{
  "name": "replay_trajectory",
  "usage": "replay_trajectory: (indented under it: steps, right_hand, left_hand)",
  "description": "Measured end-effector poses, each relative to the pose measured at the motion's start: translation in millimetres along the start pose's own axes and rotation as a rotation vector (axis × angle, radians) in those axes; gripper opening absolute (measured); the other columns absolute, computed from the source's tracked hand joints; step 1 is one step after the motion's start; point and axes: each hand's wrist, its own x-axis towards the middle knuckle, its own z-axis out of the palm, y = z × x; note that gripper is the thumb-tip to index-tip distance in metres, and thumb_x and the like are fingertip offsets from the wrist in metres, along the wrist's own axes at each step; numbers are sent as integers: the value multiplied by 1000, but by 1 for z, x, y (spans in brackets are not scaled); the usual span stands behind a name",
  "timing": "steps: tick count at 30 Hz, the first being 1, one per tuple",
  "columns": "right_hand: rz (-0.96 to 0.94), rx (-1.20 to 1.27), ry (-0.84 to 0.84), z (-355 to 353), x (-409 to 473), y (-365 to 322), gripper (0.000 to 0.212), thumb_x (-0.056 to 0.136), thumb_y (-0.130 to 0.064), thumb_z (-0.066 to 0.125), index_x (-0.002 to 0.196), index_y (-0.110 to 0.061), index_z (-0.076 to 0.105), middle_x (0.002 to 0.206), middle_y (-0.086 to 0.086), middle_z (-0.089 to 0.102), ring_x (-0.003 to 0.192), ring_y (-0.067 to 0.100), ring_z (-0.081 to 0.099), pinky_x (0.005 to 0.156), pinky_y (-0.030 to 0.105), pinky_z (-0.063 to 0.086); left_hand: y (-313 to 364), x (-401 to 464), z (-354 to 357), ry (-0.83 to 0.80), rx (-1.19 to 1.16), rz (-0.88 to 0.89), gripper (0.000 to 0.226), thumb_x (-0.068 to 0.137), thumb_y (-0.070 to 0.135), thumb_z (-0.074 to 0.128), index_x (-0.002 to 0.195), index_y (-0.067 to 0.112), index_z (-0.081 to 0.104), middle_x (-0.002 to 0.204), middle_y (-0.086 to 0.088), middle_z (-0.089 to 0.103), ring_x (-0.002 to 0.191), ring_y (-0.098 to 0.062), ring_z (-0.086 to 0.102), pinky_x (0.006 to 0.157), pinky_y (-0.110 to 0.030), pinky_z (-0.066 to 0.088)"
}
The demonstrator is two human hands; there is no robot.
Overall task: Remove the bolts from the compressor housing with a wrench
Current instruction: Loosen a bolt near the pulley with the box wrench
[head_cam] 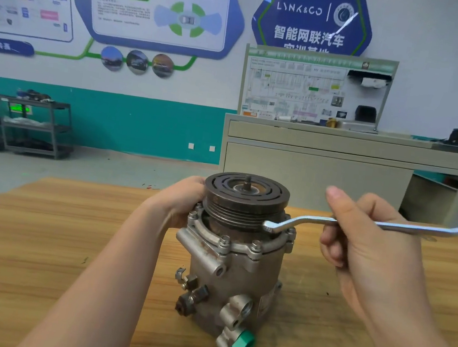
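Note:
A grey metal compressor stands upright on the wooden table, its dark grooved pulley on top. Several bolts ring the flange of its housing. My left hand grips the left side of the pulley and flange. My right hand holds the shaft of a silver offset ring wrench. The wrench's ring end sits over a bolt on the right side of the flange, close under the pulley. Its other end runs off the right edge of the view.
A green-capped port and a black connector stick out of the compressor's front. Behind the table stands a beige training bench with a wiring panel. Dark shelving carts stand at the far left wall.

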Motion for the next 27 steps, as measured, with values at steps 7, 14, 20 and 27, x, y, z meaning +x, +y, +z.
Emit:
replay_trajectory:
  steps: [7, 14, 20, 27]
  right_hand:
    - [-172, -331, -30, 8, -22, -3, 39, 75, -39, 68, 52, -15, 47, 48, 7, 59, 36, 9, 48, 40, 17, 39]
    - [-405, -671, -132, 26, -41, 10, 43, 90, -19, 59, 59, -14, 31, 57, 5, 31, 51, 7, 38, 54, 10, 32]
    - [7, -215, -64, 17, -39, 12, 41, 90, -18, 57, 55, -8, 36, 56, 13, 36, 58, 17, 43, 48, 7, 33]
    - [400, 197, -215, -7, -4, 13, 31, 72, -15, 65, 49, -19, 44, 46, 6, 48, 34, 9, 40, 34, 16, 30]
  left_hand:
    - [4, -4, 4, 19, 47, 75, 21, 96, 0, 48, 86, 7, 65, 63, -3, 71, 54, -11, 68, 48, -19, 51]
    - [5, -4, 1, 18, 130, 97, 19, 94, -1, 50, 87, 5, 66, 69, -4, 73, 59, -10, 69, 51, -18, 51]
    - [3, -5, -1, -18, -21, 28, 14, 92, -2, 51, 93, -4, 65, 74, -12, 72, 62, -17, 70, 52, -22, 53]
    - [6, -5, 3, 37, 52, 44, 22, 95, 1, 48, 83, 5, 65, 63, -4, 71, 54, -12, 67, 47, -19, 50]
